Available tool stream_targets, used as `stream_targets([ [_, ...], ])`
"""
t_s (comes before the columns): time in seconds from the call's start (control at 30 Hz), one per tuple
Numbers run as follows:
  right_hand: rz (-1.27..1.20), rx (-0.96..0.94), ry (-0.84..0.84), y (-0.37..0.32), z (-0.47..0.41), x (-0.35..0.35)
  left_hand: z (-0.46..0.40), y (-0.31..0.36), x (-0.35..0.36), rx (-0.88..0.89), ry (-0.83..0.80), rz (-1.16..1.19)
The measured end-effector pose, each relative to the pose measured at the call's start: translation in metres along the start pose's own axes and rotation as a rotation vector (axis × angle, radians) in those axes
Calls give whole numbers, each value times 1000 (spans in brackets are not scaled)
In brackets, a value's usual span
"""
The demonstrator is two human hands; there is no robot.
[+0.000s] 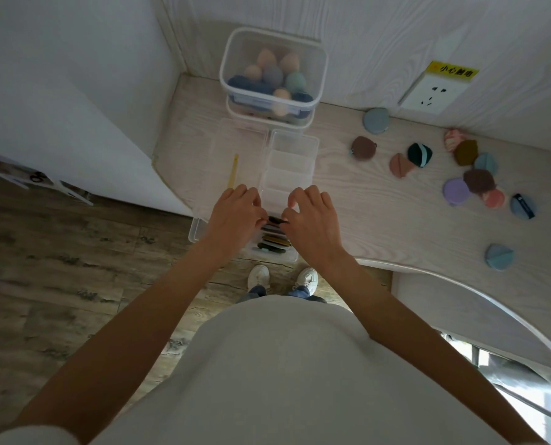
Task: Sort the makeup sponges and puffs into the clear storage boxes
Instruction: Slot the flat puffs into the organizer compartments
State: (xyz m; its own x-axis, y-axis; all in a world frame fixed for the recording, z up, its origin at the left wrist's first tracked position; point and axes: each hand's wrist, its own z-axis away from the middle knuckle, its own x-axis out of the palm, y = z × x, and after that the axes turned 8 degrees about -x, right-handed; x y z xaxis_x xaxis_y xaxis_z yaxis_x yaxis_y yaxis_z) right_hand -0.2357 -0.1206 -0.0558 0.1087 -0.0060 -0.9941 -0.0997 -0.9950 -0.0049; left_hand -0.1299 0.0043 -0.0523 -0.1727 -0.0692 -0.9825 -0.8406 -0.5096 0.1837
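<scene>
Both hands (pixel 235 216) (pixel 312 220) curled, pinching dark puff (pixel 276 220).

A wall socket (pixel 433 94) under a yellow label (pixel 456 71); a yellow stick (pixel 234 171) lies on the table (pixel 380 220); white shoes (pixel 259 277) stand on the wooden floor (pixel 59 252).

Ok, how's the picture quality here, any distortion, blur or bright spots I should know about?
Head view: wide-angle bending curves the pale wood-grain desk edge at lower right; daylight blows out the bottom right corner; the whole frame is soft, so the dark flat puffs in the clear divided storage box between the left hand and right hand blur together.
</scene>
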Motion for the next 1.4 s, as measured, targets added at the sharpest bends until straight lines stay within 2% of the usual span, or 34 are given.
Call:
stream_targets([
  [0.17, 18, -7, -15, 4, 1, 8, -7, 1, 0, 49, -40, -45],
  [0.33, 10, -18, -35, 6, 2, 10, -5, -4, 11, 101, 44, -30],
  [0.53, -2, -58, -75, 0, -2, 13, -1, -4, 14, 23, 103, 41],
  [0.6, -85, -25, -23, 0, 0, 9, 2, -4, 11, 6, 113, 63],
  [0.7, -364, 78, 168, 14, 9, -1, 7, -6, 3, -4, 157, 117],
  [0.83, -517, 312, 297, 69, 29, -14, -16, 13, -19, 35, 187, 323],
  [0.93, -547, 496, 237, 123, 46, -4, -60, 41, -24, 57, 96, 471],
  [1.03, -503, 549, 69, 172, 47, 15, -114, 69, -11, 100, -63, 412],
  [1.13, -466, 600, 3, 201, 28, 29, -166, 98, 10, 98, -164, 330],
  [1.3, -366, 517, -38, 221, 14, 50, -222, 121, 43, -20, -218, 315],
  [1.4, -288, 468, -64, 224, 17, 54, -238, 122, 57, -41, -318, 157],
])
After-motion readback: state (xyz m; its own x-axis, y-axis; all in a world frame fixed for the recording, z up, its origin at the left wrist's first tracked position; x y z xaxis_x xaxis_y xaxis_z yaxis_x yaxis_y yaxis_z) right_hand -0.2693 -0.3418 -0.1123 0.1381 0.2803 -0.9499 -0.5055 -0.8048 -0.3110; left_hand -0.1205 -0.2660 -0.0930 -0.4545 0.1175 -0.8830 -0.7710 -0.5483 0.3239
